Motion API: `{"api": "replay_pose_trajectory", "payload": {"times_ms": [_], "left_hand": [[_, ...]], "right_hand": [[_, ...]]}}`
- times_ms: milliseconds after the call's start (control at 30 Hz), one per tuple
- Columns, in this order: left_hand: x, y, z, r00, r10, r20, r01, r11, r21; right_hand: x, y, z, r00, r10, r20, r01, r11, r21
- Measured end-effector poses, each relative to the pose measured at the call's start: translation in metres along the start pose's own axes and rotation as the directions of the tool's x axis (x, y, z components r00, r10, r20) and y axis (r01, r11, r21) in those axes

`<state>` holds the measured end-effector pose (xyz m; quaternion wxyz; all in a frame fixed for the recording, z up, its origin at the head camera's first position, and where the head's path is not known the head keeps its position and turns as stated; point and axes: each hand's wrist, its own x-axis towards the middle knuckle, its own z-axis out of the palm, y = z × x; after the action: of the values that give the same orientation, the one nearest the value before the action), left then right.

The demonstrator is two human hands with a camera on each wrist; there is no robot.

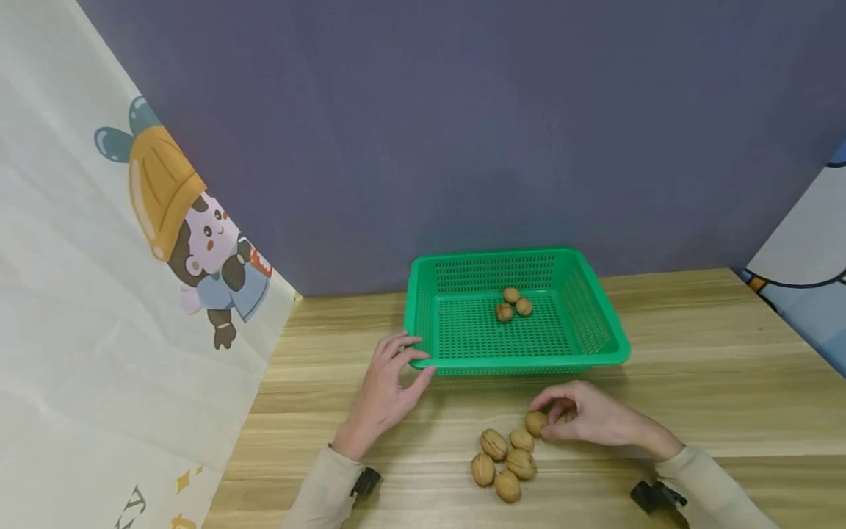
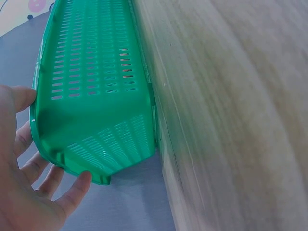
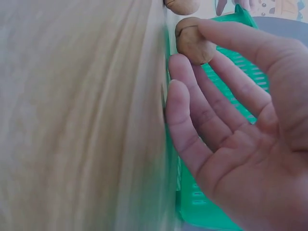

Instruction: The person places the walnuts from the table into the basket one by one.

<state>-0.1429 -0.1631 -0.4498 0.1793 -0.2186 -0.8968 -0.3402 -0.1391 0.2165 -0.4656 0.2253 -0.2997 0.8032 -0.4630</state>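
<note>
A green plastic basket point(image 1: 529, 362) with slotted walls stands on the wooden table, with 3 walnuts point(image 1: 504, 313) on its floor. My left hand point(image 1: 391, 389) rests at the basket's near left corner, fingers spread along the rim; the left wrist view shows the thumb point(image 2: 24, 97) and fingertips right at that edge. In front of the basket, my right hand point(image 1: 591, 417) pinches a walnut point(image 3: 194, 42) between thumb and fingers, close over the table. Several loose walnuts point(image 1: 493, 444) lie in a cluster just left of that hand.
Behind the basket rises a dark grey-blue panel point(image 1: 410, 147). A pale sheet with a cartoon figure point(image 1: 211, 242) covers the left side, and another printed sheet point(image 1: 806, 242) hangs at the right. The wooden table point(image 1: 714, 353) reaches past the basket on both sides.
</note>
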Motion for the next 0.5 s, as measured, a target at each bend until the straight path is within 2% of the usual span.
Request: {"api": "replay_pose_trajectory", "payload": {"times_ms": [200, 367, 500], "left_hand": [[0.001, 0.0, -0.001, 1.0, 0.001, 0.0, -0.001, 1.0, 0.001], [0.001, 0.0, -0.001, 1.0, 0.004, -0.001, -0.004, 1.0, 0.003], [0.001, 0.0, -0.001, 1.0, -0.006, 0.015, 0.006, 1.0, 0.004]], "right_hand": [[-0.003, -0.01, -0.006, 1.0, -0.021, 0.014, 0.021, 1.0, 0.004], [-0.007, -0.028, -0.014, 0.999, -0.041, 0.029, 0.041, 0.999, -0.028], [-0.01, -0.042, -0.019, 0.998, -0.047, 0.051, 0.048, 0.999, -0.013]]}}
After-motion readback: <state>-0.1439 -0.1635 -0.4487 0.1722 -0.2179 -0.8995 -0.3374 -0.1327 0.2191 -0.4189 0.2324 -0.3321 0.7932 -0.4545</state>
